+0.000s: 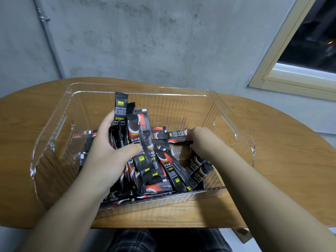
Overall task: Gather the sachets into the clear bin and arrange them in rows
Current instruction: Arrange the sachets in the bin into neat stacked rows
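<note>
Both forearms reach forward into the clear bin (54, 128), which sits on a wooden table (272, 160). The left hand (107, 151) is tipped on its side, fingers curled round the far side of a bunch of sachets (127, 128) and the thumb pressed across their front, so the bunch stands roughly upright toward the bin's left half. The right hand (201, 138) lies lower, knuckles up, its fingertips bent down onto a sachet lying flat (176, 134) near the bin's far right; it seems to pinch the sachet's end, though the fingers themselves are hidden under the hand. The sachets are slim black sticks with red and yellow-green print. More loose sachets (172, 171) lie criss-crossed on the bin floor.
</note>
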